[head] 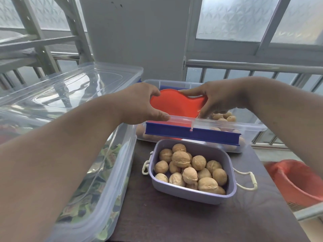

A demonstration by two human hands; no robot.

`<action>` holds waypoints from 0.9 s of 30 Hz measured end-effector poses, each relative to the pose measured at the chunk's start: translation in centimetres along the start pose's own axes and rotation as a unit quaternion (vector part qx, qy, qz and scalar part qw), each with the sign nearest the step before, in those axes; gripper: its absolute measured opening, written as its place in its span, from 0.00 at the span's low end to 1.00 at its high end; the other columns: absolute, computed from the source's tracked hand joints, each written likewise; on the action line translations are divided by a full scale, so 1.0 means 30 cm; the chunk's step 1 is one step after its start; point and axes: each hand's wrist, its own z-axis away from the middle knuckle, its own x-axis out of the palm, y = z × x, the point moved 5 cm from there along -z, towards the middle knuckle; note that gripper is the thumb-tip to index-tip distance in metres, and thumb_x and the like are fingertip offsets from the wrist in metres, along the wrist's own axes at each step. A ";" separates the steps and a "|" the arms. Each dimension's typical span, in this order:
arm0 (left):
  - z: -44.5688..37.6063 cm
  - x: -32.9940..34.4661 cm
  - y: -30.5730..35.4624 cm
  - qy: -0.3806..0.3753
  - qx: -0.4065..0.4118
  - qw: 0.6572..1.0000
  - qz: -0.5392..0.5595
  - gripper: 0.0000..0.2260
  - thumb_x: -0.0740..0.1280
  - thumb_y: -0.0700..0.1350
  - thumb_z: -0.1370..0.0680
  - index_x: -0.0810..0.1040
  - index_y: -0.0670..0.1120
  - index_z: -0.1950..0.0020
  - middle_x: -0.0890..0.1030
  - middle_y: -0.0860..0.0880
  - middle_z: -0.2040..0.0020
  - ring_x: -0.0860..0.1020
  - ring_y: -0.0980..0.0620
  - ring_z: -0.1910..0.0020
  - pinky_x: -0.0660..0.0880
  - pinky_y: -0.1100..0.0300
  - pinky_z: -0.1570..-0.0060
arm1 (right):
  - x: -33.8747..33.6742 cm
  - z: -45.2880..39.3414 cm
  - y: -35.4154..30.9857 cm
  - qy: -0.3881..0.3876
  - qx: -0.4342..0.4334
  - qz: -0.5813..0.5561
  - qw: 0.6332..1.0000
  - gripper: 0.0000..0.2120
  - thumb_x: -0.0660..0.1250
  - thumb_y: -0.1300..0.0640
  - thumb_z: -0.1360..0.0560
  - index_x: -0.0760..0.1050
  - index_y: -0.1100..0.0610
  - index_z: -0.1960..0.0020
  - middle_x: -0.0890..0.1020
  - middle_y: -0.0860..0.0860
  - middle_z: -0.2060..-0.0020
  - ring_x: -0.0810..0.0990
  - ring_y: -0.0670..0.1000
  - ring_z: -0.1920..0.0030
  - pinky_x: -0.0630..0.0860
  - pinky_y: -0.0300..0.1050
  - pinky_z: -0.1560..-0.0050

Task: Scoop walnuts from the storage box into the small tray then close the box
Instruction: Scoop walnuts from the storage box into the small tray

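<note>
both hands grip red heart-shaped scoop [176, 103] over open storage box [251, 127]: left hand [139, 103] curled on its left edge, right hand [218, 100] pinching right edge. small tray [192, 194] near front of surface [174, 224] already heaped with tan walnuts [189, 172]. likely stowing scoop; lay it flat below rim so clear lid [70, 88] at left seats, then snap blue latch [192, 133].
</note>
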 end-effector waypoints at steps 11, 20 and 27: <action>0.011 -0.015 -0.007 0.024 -0.022 0.999 0.015 0.47 0.82 0.62 0.31 0.65 0.51 0.18 0.73 0.48 0.23 0.74 0.46 0.28 0.69 0.55 0.35 | 0.145 -0.121 -0.003 -0.057 0.035 -0.141 0.988 0.16 0.73 0.49 0.20 0.82 0.50 0.33 0.87 0.50 0.40 0.85 0.55 0.38 0.79 0.55 0.33; 0.021 -0.029 -0.008 0.025 -0.030 0.999 0.030 0.50 0.83 0.62 0.33 0.64 0.51 0.17 0.72 0.49 0.22 0.74 0.46 0.29 0.67 0.57 0.38 | 0.169 -0.117 0.004 -0.021 0.083 -0.031 0.996 0.11 0.69 0.49 0.18 0.86 0.54 0.45 0.87 0.52 0.47 0.85 0.54 0.44 0.80 0.56 0.36; 0.031 -0.029 -0.002 0.019 -0.033 0.998 0.043 0.43 0.82 0.61 0.32 0.70 0.51 0.21 0.76 0.50 0.28 0.72 0.52 0.42 0.68 0.56 0.43 | 0.144 -0.142 -0.021 0.086 0.017 -0.108 0.990 0.33 0.82 0.40 0.32 0.76 0.45 0.30 0.84 0.46 0.38 0.82 0.53 0.39 0.79 0.57 0.35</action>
